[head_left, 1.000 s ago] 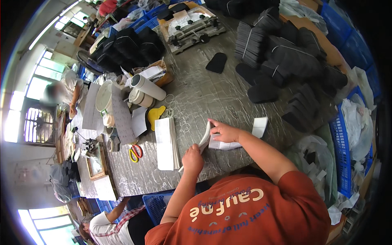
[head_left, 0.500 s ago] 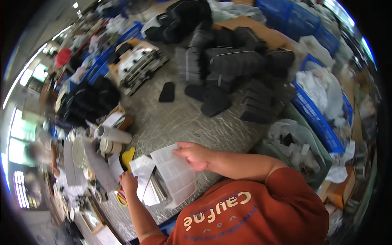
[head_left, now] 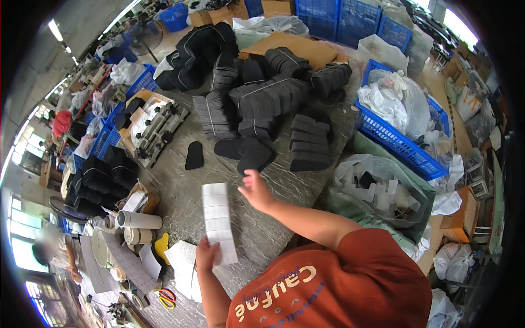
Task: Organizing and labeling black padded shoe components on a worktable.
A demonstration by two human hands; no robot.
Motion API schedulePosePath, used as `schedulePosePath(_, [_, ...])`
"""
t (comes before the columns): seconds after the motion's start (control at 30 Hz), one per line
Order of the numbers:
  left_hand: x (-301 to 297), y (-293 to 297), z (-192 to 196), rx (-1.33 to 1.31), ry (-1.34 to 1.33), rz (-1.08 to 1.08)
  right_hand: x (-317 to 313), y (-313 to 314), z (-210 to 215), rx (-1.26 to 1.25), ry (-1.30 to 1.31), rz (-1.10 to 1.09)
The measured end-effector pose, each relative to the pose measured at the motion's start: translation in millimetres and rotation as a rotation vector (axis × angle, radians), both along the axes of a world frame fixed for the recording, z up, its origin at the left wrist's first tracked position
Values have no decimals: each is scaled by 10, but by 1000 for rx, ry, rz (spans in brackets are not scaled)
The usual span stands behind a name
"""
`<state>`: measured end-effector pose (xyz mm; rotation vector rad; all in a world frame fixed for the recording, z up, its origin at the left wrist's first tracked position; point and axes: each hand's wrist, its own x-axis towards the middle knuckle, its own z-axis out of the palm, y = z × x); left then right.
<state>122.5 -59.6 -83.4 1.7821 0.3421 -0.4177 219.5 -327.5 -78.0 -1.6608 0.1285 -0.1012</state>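
Left hand (head_left: 207, 256) grips printed paper strip (head_left: 217, 210) near its lower end; right hand (head_left: 257, 192), empty, half-open, near black insole-shaped piece (head_left: 256, 157).

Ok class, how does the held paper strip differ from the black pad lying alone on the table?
The paper strip is white, with lines across it; the black pad looks plain. The strip looks longer and straight-edged; the pad looks shorter, with rounded corners. The left hand holds the strip; the pad lies on the table. Both look flat.

The strip (head_left: 216, 210) is smooth paper, the dark pads (head_left: 268, 98) look matt, the tabletop (head_left: 183, 199) slightly glossy, the blue basket (head_left: 395, 144) plastic.
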Motion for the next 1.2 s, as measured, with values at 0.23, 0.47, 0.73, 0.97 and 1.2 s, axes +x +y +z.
schedulePosePath(0.23, [101, -352, -48, 916, -459, 101, -2, -1865, 385, -1075, -127, -56])
schedulePosePath(0.47, [430, -1741, 17, 666, -438, -231, -70, -2174, 227, -1250, -128, 240])
schedulePosePath(0.73, [796, -2579, 165, 139, -209, -227, 79, -2340, 396, -859, -133, 352])
schedulePosePath(0.97, [730, -2693, 605, -588, -383, 55, 109, -2004, 790, 446, 133, 584])
schedulePosePath(1.2, [684, -1923, 264, -217, -422, 170, -59, -1347, 552, -938, -470, 804])
